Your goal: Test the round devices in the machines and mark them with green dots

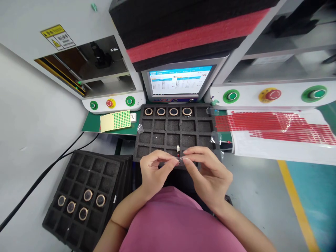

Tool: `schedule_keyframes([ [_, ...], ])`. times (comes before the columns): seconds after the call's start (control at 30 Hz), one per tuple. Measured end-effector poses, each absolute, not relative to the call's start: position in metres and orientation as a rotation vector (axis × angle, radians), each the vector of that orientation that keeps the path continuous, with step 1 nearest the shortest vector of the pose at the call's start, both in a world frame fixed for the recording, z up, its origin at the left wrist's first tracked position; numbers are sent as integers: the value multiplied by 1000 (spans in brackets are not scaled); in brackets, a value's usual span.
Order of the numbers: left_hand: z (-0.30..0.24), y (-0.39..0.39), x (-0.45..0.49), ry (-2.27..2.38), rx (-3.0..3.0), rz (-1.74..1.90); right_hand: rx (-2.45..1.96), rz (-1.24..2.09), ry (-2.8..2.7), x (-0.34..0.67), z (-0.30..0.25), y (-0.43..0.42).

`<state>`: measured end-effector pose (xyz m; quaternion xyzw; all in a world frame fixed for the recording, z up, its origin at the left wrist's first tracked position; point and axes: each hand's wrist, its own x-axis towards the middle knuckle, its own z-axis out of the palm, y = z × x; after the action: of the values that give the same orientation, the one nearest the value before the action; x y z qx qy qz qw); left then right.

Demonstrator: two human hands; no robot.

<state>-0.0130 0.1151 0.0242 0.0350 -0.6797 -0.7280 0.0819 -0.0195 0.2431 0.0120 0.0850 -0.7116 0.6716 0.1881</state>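
Both of my hands meet over the near edge of a black foam tray (167, 126). Between the fingertips is a small clear plastic film (179, 160), partly covered by the fingers. My left hand (156, 169) pinches its left side with thumb and forefinger. On the right side, my right hand (207, 173) pinches it the same way. Just beyond the fingertips a small white and red piece (178, 149) shows against the tray. Several round watch cases (173, 112) with gold-coloured rims sit in the tray's far row.
A stack of foam trays (91, 168) at lower left carries several more watch cases (83, 213). Red strips on white sheets (267, 126) lie at right, a green-dot sticker sheet (115, 120) at left. Behind are a screen (181, 82), machine buttons and a red emergency stop (273, 95).
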Motion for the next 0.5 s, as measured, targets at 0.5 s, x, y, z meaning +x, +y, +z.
schedule_keyframes([
  [0.5, 32, 122, 3, -2101, 18, -1952, 67, 2364, -1871, -4, 19, 250],
])
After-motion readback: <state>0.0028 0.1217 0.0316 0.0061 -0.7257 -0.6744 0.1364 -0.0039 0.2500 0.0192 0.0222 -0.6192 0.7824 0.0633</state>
